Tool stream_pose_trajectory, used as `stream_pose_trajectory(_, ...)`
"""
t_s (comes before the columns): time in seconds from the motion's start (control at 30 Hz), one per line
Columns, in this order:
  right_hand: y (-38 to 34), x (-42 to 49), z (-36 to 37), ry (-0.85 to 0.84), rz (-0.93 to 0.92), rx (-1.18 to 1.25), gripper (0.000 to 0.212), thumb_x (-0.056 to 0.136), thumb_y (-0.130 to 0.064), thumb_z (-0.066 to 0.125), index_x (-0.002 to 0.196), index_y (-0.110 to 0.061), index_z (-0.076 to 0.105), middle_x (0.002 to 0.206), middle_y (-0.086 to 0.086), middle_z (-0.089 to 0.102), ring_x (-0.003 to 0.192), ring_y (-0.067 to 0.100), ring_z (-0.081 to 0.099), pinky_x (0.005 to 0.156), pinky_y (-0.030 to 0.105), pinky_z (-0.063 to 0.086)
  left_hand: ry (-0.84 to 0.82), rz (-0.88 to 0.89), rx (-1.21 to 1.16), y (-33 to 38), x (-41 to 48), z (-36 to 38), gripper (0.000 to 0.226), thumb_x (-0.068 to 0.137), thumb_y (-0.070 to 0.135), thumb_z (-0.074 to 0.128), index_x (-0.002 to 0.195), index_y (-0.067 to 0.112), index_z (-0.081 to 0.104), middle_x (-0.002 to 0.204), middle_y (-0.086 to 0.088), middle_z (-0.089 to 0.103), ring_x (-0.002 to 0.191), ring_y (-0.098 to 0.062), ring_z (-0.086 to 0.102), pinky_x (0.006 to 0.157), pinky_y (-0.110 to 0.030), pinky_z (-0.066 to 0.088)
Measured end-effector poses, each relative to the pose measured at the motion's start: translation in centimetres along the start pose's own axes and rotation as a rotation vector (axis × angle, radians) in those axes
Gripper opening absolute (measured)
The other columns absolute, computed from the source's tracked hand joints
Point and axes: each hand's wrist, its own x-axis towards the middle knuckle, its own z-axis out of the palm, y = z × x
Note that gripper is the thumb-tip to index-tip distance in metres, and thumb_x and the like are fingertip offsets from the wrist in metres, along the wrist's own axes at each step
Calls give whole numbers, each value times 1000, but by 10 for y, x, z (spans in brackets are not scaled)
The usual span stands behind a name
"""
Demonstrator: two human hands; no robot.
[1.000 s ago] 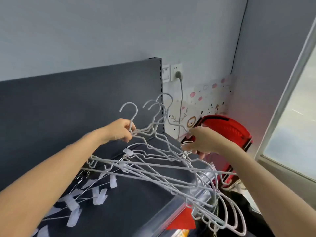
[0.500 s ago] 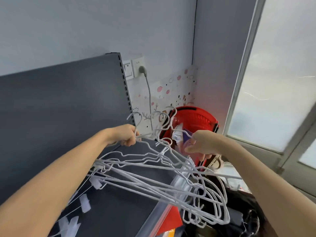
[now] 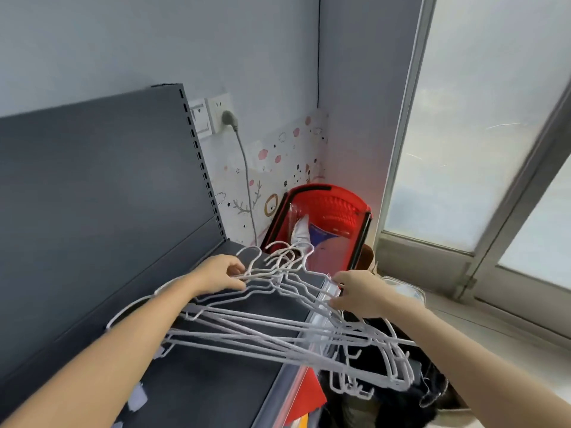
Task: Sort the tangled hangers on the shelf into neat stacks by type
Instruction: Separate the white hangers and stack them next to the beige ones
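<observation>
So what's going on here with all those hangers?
A person is sorting hangers with bare hands. The left hand grips a bunch of white wire hangers near their hooks, and the right hand holds them by the shoulder wires. The bunch sits over the dark shelf, with one end sticking out past its front edge. A few clip hangers lie on the near part of the shelf. A red basket stands beyond its far end.

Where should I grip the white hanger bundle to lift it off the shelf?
Grip the hanger bundle at its necks, just below the hooks, where the wires converge, coming from the left like the left hand. Its splayed bars overhang the shelf, so the right hand should steady the shoulders.
</observation>
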Motion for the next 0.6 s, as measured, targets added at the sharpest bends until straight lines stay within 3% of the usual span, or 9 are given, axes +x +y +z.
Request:
stream_pose_trajectory(0.13, -5, 9, 6, 10, 12, 59, 37, 83, -52, 60, 90, -17, 55, 81, -4, 57, 78, 19, 56, 59, 26, 42, -24, -33, 112, -7, -8, 4, 59, 75, 39, 74, 128, 22, 54, 127, 2, 59, 113, -14, 56, 93, -26, 42)
stream_pose_trajectory(0.23, -12, 12, 8, -64, 73, 144, 62, 77, -63, 60, 116, -15, 53, 108, 0, 61, 96, 19, 58, 81, 32, 51, -30, -39, 230, -9, -12, 13, 68, 75, 43, 71, 135, 25, 45, 138, 4, 52, 123, -17, 50, 104, -37, 39)
stream_pose_trajectory(0.3, -15, 13, 8, -108, 96, 138, 72, 71, -64, 64, 121, -13, 50, 112, 2, 64, 99, 21, 62, 82, 33, 51, -12, -38, 274, -8, -14, 14, 69, 76, 43, 69, 137, 25, 41, 140, 3, 49, 126, -19, 48, 106, -41, 36)
stream_pose_trajectory(0.4, -16, 19, 8, -234, 92, 183, 56, 67, -54, 74, 98, -9, 60, 75, 3, 71, 62, 17, 67, 56, 28, 54, -38, -23, 385, -4, -19, 15, 71, 77, 37, 69, 139, 24, 37, 137, 2, 48, 125, -23, 47, 105, -41, 35)
stream_pose_trajectory(0.43, -16, 21, 8, -268, 87, 221, 46, 68, -47, 76, 88, -8, 62, 68, 3, 69, 57, 17, 65, 55, 28, 55, -45, -11, 435, -2, -20, 15, 68, 78, 32, 68, 137, 23, 37, 132, 1, 49, 122, -24, 49, 103, -40, 36)
stream_pose_trajectory(0.5, -15, 23, 11, -317, 88, 363, 32, 71, -31, 76, 84, -5, 62, 70, 9, 71, 65, 25, 70, 68, 38, 60, -30, 19, 504, 0, -21, 16, 58, 77, 24, 65, 129, 22, 42, 121, -1, 53, 113, -26, 53, 95, -39, 41)
stream_pose_trajectory(0.6, -12, 22, 12, -368, 104, 524, 35, 72, -14, 74, 97, 3, 57, 84, 17, 74, 79, 32, 72, 80, 52, 56, 11, 52, 539, 2, -23, 15, 41, 73, 19, 63, 110, 18, 46, 106, -2, 53, 100, -28, 56, 80, -37, 44)
